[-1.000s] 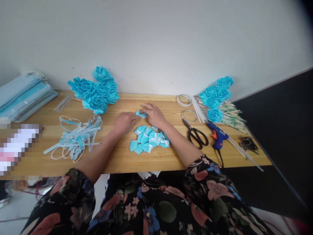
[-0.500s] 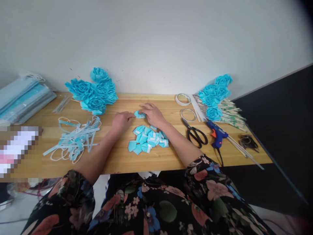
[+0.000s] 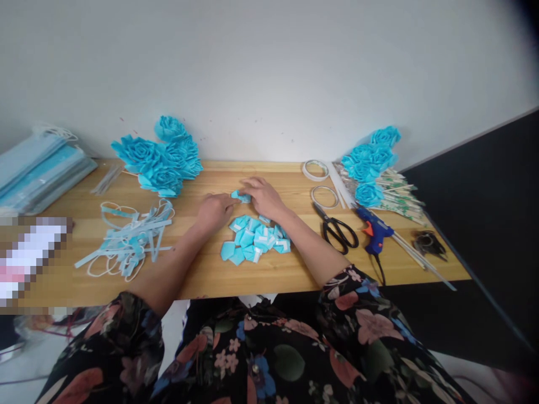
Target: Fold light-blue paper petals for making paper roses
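Note:
A small blue folded piece [image 3: 240, 196] of mask-like material lies on the table between my hands. The fingers of my left hand [image 3: 214, 211] are closed together at its left edge. Over its right side bends my right hand [image 3: 264, 197], thumb and fingers closed on the piece and partly hiding it. Just nearer to me lies a pile of blue folded pieces [image 3: 255, 238], some with white strips showing; my right wrist covers part of the pile's far right edge.
Blue flowers [image 3: 168, 157] stand at back left, above cut strips and loops [image 3: 130, 235]. Packed masks [image 3: 46, 168] lie far left. To the right are tape rolls [image 3: 315, 170], black-handled scissors [image 3: 340, 233], a blue glue gun [image 3: 376, 230], wooden sticks [image 3: 400, 196] and more blue flowers [image 3: 370, 160].
My left hand has shifted very slightly, its fingers turning a little at the piece's left edge. My right hand stays almost where it was.

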The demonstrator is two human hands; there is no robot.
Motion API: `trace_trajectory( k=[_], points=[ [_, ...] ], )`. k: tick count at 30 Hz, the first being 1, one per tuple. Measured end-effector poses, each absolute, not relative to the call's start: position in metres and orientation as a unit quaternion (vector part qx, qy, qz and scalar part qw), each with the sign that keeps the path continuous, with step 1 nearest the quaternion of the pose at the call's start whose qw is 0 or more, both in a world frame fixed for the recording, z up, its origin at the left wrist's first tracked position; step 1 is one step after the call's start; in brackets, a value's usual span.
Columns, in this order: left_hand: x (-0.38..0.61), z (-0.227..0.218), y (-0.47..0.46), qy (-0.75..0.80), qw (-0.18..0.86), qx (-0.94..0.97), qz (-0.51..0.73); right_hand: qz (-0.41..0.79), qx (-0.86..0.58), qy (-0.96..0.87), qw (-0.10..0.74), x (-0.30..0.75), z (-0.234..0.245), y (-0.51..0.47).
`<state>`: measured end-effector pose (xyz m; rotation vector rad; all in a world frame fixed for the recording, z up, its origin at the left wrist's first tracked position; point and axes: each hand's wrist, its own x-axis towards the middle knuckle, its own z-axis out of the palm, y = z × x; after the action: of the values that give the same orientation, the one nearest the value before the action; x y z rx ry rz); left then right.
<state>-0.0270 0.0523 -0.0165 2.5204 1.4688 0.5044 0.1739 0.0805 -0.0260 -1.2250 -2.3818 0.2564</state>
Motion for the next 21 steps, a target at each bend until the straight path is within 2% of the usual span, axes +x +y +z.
trace_trajectory(
  k=[9, 15, 21],
  points=[
    [-0.027, -0.018, 0.053, 0.491, 0.091, 0.85, 0.167, 0.108, -0.437, -0.855, 0.257, 0.177, -0.021, 0.079],
    [-0.029, -0.017, 0.054, 0.488, 0.099, 0.851, 0.165, 0.106, -0.452, -0.853, 0.237, 0.176, -0.019, 0.079],
    [-0.031, -0.019, 0.054, 0.484, 0.11, 0.85, 0.179, 0.1, -0.473, -0.823, 0.299, 0.191, -0.01, 0.078]
  ],
)
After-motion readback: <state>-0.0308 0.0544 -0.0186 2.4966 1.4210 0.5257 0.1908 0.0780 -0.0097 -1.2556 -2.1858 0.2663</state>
